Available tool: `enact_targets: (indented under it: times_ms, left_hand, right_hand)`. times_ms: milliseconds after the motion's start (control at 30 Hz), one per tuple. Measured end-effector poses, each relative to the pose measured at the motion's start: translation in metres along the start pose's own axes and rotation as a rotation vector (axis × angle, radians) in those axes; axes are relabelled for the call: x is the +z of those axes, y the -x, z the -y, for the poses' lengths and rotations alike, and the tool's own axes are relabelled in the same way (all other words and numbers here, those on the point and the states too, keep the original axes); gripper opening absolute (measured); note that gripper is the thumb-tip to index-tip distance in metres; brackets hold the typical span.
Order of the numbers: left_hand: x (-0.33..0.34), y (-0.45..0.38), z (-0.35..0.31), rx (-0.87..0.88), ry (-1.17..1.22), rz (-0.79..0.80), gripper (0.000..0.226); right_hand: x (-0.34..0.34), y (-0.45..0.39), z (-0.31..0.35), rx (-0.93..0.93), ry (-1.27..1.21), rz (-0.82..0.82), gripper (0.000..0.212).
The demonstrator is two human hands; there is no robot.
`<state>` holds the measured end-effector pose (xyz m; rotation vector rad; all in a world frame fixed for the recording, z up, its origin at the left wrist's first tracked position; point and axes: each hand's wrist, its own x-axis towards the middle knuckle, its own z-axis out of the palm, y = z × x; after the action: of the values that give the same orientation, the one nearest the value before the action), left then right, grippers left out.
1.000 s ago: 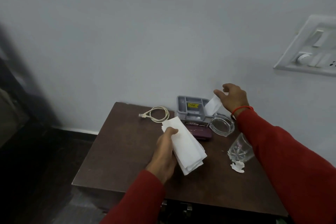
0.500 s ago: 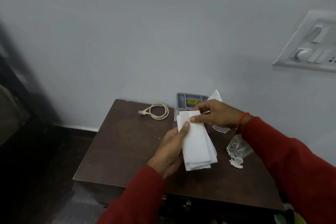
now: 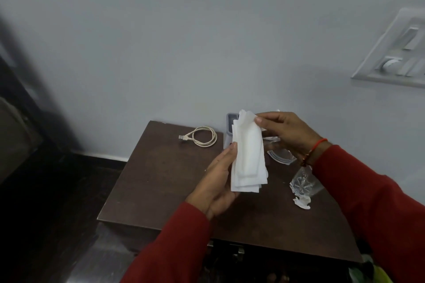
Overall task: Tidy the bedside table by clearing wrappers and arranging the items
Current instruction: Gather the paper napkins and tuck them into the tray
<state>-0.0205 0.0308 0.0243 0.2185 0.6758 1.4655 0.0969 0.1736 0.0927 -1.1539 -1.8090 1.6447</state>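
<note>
Above the dark brown bedside table I hold a stack of white paper tissues upright. My left hand grips the stack from the left and below. My right hand pinches its top edge with thumb and fingers. A small crumpled white wrapper lies on the table at the right, beside a clear drinking glass. A grey tray at the back is mostly hidden behind the tissues.
A coiled white USB cable lies at the back left of the table. A clear glass ashtray sits under my right wrist. A switch panel is on the wall at the right. Dark floor lies to the left.
My right hand brought a tissue from near the tray over to the stack and now holds the stack's top. My left hand has tilted the stack upright and raised it.
</note>
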Motion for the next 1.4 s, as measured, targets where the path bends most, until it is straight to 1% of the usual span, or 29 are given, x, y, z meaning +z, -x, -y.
enact_targets:
  times_ms: [100, 167, 200, 267, 367, 433, 467, 533, 667, 733, 767, 833, 933, 1067, 1133, 1300, 1400]
  left_hand:
    - [-0.002, -0.002, 0.001, 0.026, -0.048, -0.052, 0.035]
    - [-0.001, -0.002, 0.001, 0.036, -0.078, -0.1, 0.031]
    - [-0.001, -0.002, 0.001, 0.043, -0.094, -0.118, 0.03]
    - [-0.001, -0.002, 0.001, 0.052, -0.131, -0.132, 0.031]
    - [0.003, 0.001, 0.0, 0.033, -0.209, -0.132, 0.04]
    - [0.005, 0.003, -0.002, 0.024, -0.229, -0.119, 0.046]
    - [0.005, 0.003, -0.002, 0.028, -0.247, -0.115, 0.043]
    - [0.004, 0.004, -0.002, 0.035, -0.296, -0.124, 0.028]
    - [-0.001, -0.001, 0.001, 0.037, -0.314, -0.228, 0.014]
    - [-0.004, -0.004, 0.001, 0.06, -0.326, -0.307, 0.013]
    - [-0.006, -0.005, 0.001, 0.072, -0.337, -0.341, 0.015]
    - [-0.009, -0.006, 0.001, 0.081, -0.37, -0.405, 0.018]
    - [-0.01, -0.007, 0.001, 0.075, -0.394, -0.457, 0.018]
    - [-0.011, -0.005, -0.002, 0.068, -0.406, -0.458, 0.011]
    - [-0.012, -0.005, -0.003, 0.066, -0.417, -0.451, 0.011]
    - [-0.011, -0.006, -0.006, 0.062, -0.433, -0.457, 0.009]
    - [-0.012, -0.005, -0.006, 0.053, -0.445, -0.45, 0.011]
  right_hand:
    - [-0.003, -0.002, 0.006, -0.089, -0.046, -0.134, 0.014]
    - [-0.008, -0.006, 0.01, -0.105, -0.104, -0.183, 0.011]
    - [-0.01, -0.007, 0.012, -0.089, -0.131, -0.169, 0.01]
    - [-0.015, -0.008, 0.015, -0.043, -0.108, -0.075, 0.007]
    - [-0.02, -0.009, 0.017, 0.018, 0.067, 0.086, 0.025]
    - [-0.022, -0.01, 0.02, 0.024, 0.208, 0.15, 0.029]
    - [-0.023, -0.011, 0.023, 0.018, 0.243, 0.151, 0.03]
    - [-0.028, -0.017, 0.03, -0.023, 0.238, 0.08, 0.029]
    - [-0.043, -0.039, 0.04, -0.176, 0.223, -0.176, 0.025]
    - [-0.05, -0.054, 0.038, -0.251, 0.288, -0.252, 0.013]
    - [-0.051, -0.06, 0.036, -0.281, 0.326, -0.273, 0.011]
    - [-0.048, -0.071, 0.031, -0.301, 0.373, -0.292, 0.015]
    - [-0.041, -0.086, 0.021, -0.305, 0.418, -0.34, 0.013]
    - [-0.034, -0.099, 0.011, -0.317, 0.439, -0.38, 0.014]
    - [-0.034, -0.101, 0.007, -0.306, 0.53, -0.382, 0.015]
    - [-0.045, -0.103, 0.004, -0.227, 0.768, -0.319, 0.01]
    - [-0.049, -0.103, 0.003, -0.229, 0.783, -0.321, 0.012]
